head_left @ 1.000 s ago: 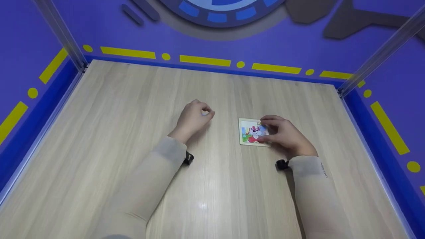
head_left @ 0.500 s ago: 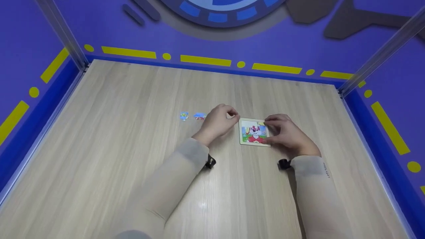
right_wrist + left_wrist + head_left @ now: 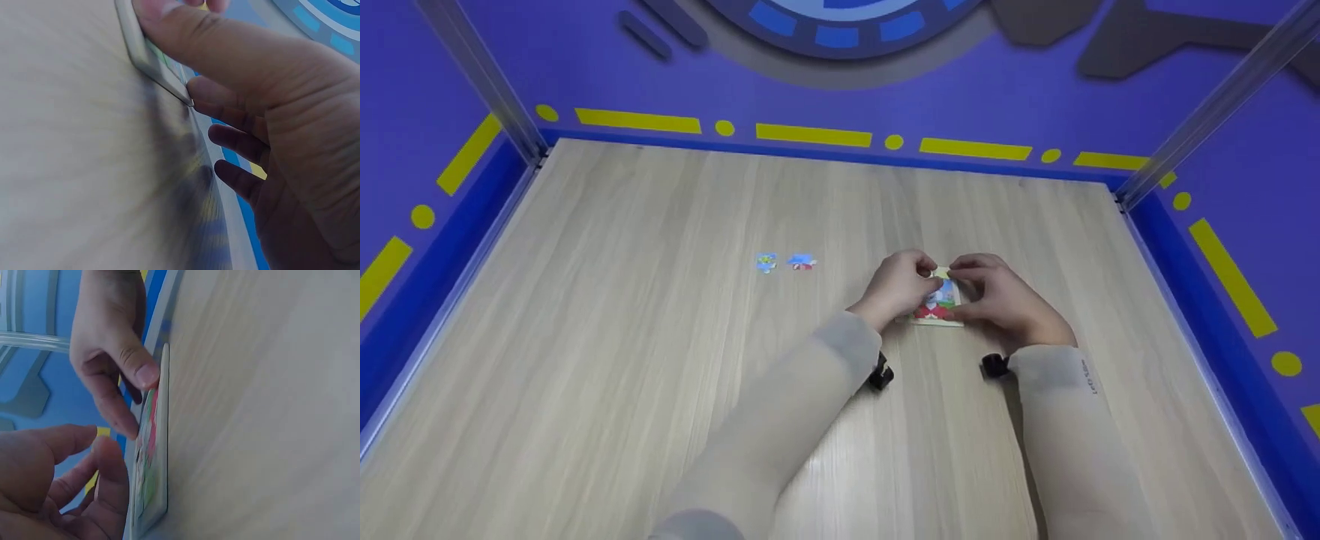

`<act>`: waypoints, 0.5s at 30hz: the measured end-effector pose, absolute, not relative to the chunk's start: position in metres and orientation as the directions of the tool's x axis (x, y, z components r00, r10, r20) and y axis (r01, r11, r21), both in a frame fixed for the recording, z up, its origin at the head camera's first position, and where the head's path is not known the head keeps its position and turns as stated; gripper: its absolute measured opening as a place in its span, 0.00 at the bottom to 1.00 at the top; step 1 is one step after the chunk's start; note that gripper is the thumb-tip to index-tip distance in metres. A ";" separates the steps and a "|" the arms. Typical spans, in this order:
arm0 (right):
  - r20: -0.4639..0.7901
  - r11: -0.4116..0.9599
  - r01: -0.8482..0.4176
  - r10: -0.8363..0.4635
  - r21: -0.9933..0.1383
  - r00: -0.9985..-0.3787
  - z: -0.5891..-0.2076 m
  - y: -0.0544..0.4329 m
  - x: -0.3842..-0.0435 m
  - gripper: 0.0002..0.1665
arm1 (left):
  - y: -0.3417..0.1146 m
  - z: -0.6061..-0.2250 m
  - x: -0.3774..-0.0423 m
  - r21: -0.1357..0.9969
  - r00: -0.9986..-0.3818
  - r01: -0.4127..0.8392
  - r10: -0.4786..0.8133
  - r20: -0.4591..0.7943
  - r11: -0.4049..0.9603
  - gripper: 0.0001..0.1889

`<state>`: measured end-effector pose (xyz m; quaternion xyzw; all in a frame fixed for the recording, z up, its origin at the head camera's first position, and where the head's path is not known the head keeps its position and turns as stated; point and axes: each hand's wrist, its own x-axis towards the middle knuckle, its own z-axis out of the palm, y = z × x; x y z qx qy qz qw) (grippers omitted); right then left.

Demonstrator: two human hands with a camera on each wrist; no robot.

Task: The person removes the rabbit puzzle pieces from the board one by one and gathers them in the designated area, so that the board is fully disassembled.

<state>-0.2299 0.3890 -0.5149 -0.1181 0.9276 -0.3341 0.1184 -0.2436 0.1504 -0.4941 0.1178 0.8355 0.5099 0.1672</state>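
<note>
A small square picture puzzle point(image 3: 936, 312) in a pale frame lies on the table, partly hidden by both hands. Over its upper left part, my left hand point(image 3: 896, 283) pinches thumb and index finger together on what looks like a small puzzle piece, mostly hidden by the fingertips. My right hand point(image 3: 1009, 304) steadies the frame's right side, with the thumb point(image 3: 185, 39) over the near part and the fingers at the far edge. Two loose puzzle pieces lie to the left: a blue one with a yellow flower point(image 3: 766, 260) and a blue and red one point(image 3: 802, 262).
The wood-grain table point(image 3: 660, 315) is bordered by blue-purple panels point(image 3: 825, 90) at the back and both sides. Metal posts point(image 3: 1207, 105) stand at the back corners. Each wrist carries a small black camera point(image 3: 994, 366).
My left hand has moved right, from above the loose pieces to over the puzzle, uncovering the two pieces. My right hand has stayed at the frame's right side.
</note>
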 end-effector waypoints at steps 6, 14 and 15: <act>-0.123 0.745 -0.158 -0.308 -0.648 -0.943 -0.514 0.388 -0.230 0.45 | 0.168 -0.514 -0.261 0.828 -0.929 -0.020 0.296 -0.222 0.560 0.13; -0.131 0.750 -0.149 -0.301 -0.645 -0.945 -0.514 0.390 -0.229 0.45 | 0.177 -0.526 -0.272 0.767 -0.935 -0.038 0.248 -0.254 0.641 0.06; -0.131 0.751 -0.150 -0.301 -0.643 -0.945 -0.514 0.390 -0.229 0.45 | 0.177 -0.527 -0.272 0.761 -0.936 -0.035 0.246 -0.253 0.648 0.05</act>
